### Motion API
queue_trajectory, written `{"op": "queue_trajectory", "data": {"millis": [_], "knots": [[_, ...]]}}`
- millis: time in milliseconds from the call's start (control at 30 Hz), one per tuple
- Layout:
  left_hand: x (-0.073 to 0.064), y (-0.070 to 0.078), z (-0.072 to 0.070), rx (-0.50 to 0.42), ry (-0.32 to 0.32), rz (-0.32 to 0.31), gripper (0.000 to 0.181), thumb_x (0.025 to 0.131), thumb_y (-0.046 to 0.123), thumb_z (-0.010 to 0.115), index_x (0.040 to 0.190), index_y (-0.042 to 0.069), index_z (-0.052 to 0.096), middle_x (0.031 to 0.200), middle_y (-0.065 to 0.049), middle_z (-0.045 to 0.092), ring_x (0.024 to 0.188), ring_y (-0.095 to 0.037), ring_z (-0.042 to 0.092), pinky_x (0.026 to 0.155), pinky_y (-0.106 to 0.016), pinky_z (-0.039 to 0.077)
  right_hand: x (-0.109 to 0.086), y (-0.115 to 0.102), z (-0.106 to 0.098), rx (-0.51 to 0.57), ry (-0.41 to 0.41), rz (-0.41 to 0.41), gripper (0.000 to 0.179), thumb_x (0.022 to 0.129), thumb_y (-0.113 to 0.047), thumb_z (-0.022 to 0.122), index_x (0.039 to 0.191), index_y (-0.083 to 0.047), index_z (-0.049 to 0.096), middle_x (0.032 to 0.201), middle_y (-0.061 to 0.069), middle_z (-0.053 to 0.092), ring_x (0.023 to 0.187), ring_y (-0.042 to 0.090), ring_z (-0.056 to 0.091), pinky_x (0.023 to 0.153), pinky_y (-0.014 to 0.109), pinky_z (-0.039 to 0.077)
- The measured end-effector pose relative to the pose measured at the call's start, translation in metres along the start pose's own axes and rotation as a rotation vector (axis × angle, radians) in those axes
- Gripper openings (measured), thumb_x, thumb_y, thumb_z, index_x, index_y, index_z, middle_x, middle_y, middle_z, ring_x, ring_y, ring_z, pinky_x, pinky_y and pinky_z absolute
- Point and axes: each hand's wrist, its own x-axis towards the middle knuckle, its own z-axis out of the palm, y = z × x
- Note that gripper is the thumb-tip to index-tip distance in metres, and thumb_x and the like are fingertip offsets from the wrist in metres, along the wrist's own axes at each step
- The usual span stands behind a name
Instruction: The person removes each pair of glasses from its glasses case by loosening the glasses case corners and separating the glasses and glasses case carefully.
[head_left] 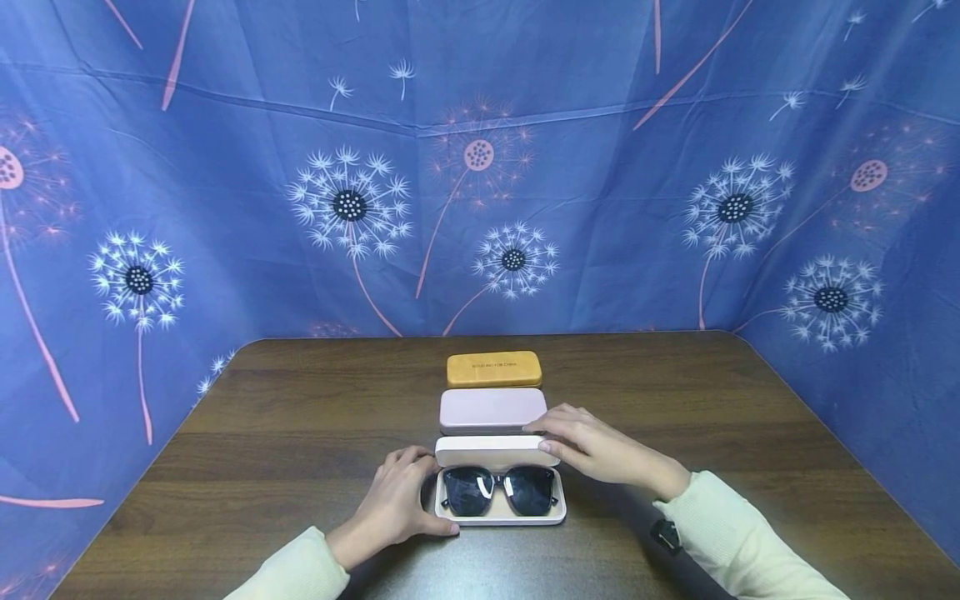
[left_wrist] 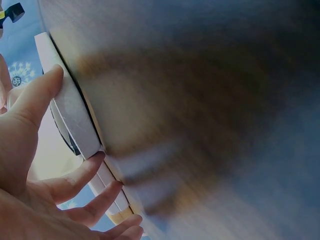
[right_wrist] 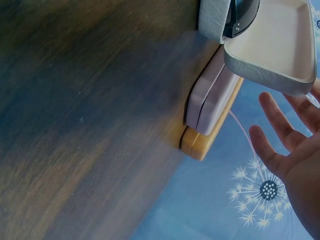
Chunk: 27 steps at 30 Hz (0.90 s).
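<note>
A white glasses case (head_left: 513, 522) lies opened on the table in the head view, its lid (head_left: 483, 452) tilted up at the back. Dark sunglasses (head_left: 471, 490) rest folded inside, lenses facing me. My left hand (head_left: 397, 500) holds the case by its left end, thumb at the front edge and fingers around the side and back corner. At the lid's upper right corner, my right hand (head_left: 592, 446) pinches the edge between thumb and index finger. The right wrist view shows the other fingers (right_wrist: 272, 112) spread beyond the lid; the thumb is hidden there.
Directly behind the white case lies a closed pale pink glasses case (head_left: 492, 408). Farther back is a closed yellow case (head_left: 494, 369) with dark lettering. The brown wooden table (head_left: 300, 433) meets a blue dandelion-print cloth (head_left: 600, 250) at its back and sides.
</note>
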Motion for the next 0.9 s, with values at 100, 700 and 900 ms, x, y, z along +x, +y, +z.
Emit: {"op": "queue_trajectory", "data": {"millis": [100, 700, 900], "knots": [[0.000, 0.000, 0.000, -0.001, -0.004, -0.005, 0.067, 0.043, 0.048, 0.084, 0.094, 0.010, 0.064, 0.108, -0.010, 0.059, 0.104, -0.038, 0.052, 0.084, -0.053, 0.042, 0.000, -0.002, -0.001, -0.008, 0.024, 0.000, 0.026, 0.093, -0.021, 0.051, 0.115, -0.012, 0.060, 0.113, -0.004, 0.063, 0.106, 0.014, 0.054, 0.091, 0.041, 0.042], [0.000, 0.002, -0.001, 0.005, 0.006, -0.003, 0.066, 0.043, 0.048, 0.084, 0.093, 0.010, 0.064, 0.107, -0.008, 0.059, 0.104, -0.038, 0.052, 0.083, -0.053, 0.043, 0.007, -0.017, -0.009, -0.136, 0.214, -0.160, 0.025, 0.086, -0.014, 0.058, 0.110, -0.012, 0.061, 0.108, -0.005, 0.061, 0.102, 0.011, 0.053, 0.090, 0.034, 0.042], [-0.001, 0.001, 0.000, 0.006, 0.008, 0.001, 0.065, 0.043, 0.048, 0.084, 0.092, 0.011, 0.064, 0.105, -0.008, 0.059, 0.103, -0.038, 0.052, 0.082, -0.053, 0.043, 0.008, -0.026, -0.009, -0.163, 0.240, -0.209, 0.024, 0.086, -0.014, 0.059, 0.109, -0.011, 0.062, 0.106, -0.005, 0.059, 0.099, 0.010, 0.052, 0.086, 0.031, 0.041]]}}
